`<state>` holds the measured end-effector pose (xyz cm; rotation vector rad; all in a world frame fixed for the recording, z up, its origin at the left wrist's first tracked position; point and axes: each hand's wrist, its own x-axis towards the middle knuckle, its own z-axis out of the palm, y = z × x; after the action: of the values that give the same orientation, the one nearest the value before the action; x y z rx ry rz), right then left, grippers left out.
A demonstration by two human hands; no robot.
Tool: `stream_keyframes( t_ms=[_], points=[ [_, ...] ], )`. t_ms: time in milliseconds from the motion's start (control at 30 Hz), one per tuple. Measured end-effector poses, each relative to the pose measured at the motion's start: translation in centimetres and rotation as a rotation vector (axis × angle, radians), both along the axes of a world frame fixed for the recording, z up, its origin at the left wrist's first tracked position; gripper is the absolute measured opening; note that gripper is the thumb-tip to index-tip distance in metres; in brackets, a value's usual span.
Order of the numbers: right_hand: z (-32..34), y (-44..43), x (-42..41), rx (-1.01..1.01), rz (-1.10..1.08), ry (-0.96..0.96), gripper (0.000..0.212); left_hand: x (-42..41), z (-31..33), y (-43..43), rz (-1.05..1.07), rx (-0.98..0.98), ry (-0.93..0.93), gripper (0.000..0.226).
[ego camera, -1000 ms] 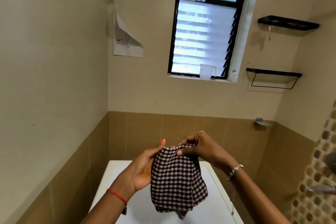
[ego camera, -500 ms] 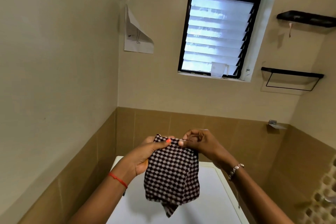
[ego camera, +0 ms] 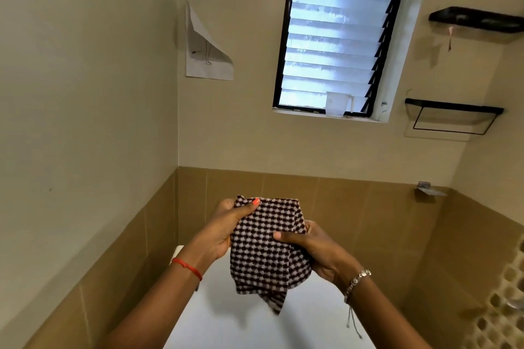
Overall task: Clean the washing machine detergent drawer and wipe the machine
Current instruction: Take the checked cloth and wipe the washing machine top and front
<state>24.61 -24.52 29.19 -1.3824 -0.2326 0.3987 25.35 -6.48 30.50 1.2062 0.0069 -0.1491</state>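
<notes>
A dark-and-white checked cloth (ego camera: 266,252) hangs folded between both hands, above the white top of the washing machine (ego camera: 226,317). My left hand (ego camera: 226,227) grips the cloth's upper left corner, thumb laid across the front. My right hand (ego camera: 317,252) holds the cloth's right side lower down, thumb pressed on the front and fingers behind. A loose tail of cloth dangles below. The detergent drawer is not in view.
The machine stands in a corner, with a tiled wall close on the left and behind. A louvred window (ego camera: 331,45) with a plastic cup (ego camera: 337,103) on its sill is above. Two black wall shelves (ego camera: 453,110) hang at the right.
My right hand has slid from the cloth's top edge down to its right side. The cloth is now spread wider and folded between the hands. The view has shifted slightly.
</notes>
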Motion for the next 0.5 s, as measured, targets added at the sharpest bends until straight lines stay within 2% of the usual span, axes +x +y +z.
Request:
stream_keyframes(
  t_ms=[133, 300, 367, 433, 500],
  points=[
    [-0.5, -0.6, 0.6, 0.029, 0.020, 0.035, 0.028, 1.2, -2.5, 0.6, -0.093, -0.035, 0.058, 0.027],
    [-1.7, -1.2, 1.2, -0.003, 0.030, 0.110, 0.028, 2.3, -4.9, 0.8, -0.112, -0.021, 0.144, 0.033],
    [-2.1, -1.6, 1.5, -0.035, 0.002, 0.108, 0.030, 2.7, -5.2, 0.3, -0.106, 0.023, 0.173, 0.041],
    [-1.8, -2.2, 1.3, -0.151, -0.044, 0.039, 0.029, 3.3, -5.6, -0.2, -0.185, 0.125, 0.248, 0.056],
    [-1.2, -2.7, 1.0, -0.405, -0.093, -0.130, 0.021, 3.7, -6.0, -0.8, -0.333, 0.133, 0.432, 0.088]
  ],
)
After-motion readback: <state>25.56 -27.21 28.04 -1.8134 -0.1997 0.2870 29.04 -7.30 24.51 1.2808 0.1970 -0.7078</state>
